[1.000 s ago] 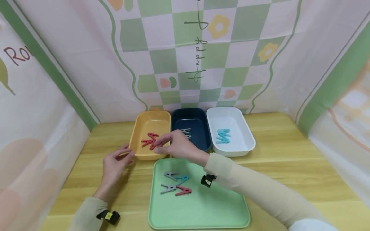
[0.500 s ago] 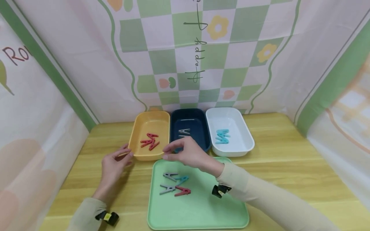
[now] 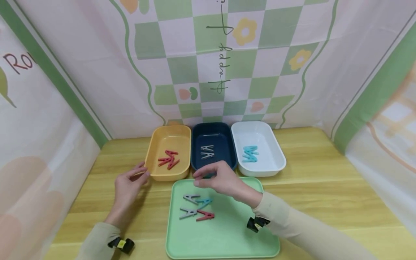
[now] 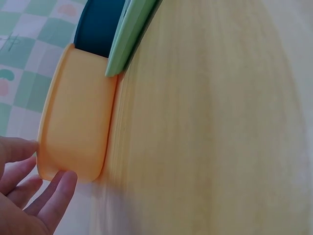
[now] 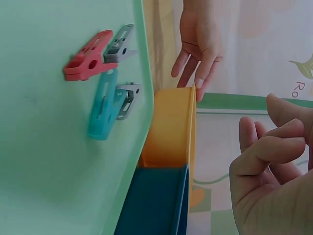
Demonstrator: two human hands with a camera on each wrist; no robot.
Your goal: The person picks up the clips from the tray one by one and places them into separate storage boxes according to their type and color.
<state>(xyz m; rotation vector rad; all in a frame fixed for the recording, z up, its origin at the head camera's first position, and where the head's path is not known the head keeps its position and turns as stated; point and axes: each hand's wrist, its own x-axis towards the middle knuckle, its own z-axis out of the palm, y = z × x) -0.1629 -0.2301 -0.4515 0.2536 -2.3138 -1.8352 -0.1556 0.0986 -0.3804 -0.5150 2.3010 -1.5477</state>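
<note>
My left hand [image 3: 127, 187] touches the front left corner of the yellow bin [image 3: 167, 177], fingers and thumb spread along its walls in the left wrist view. Over the far part of the green tray [image 3: 240, 238], my right hand [image 3: 225, 182] hovers with loosely bent fingers and nothing between them. On that tray lie two grey clothespins [image 3: 187, 213], a blue clothespin [image 3: 204, 203] and a red clothespin [image 3: 206, 215], close together. Red clothespins [image 3: 173, 164] are in the yellow bin, grey clothespins [image 3: 207, 155] in the navy bin [image 3: 212, 130], light blue clothespins [image 3: 250, 158] in the white bin [image 3: 274, 167].
The three bins stand side by side at the back of the wooden table [image 3: 312, 159], just behind the tray. A patterned cloth [image 3: 182, 32] hangs behind the table, with more cloth at both sides.
The right hand has let go of a red clothespin, now lying in the yellow bin, and drawn back right and nearer, over the tray. The left hand has stayed at the bin's corner.
</note>
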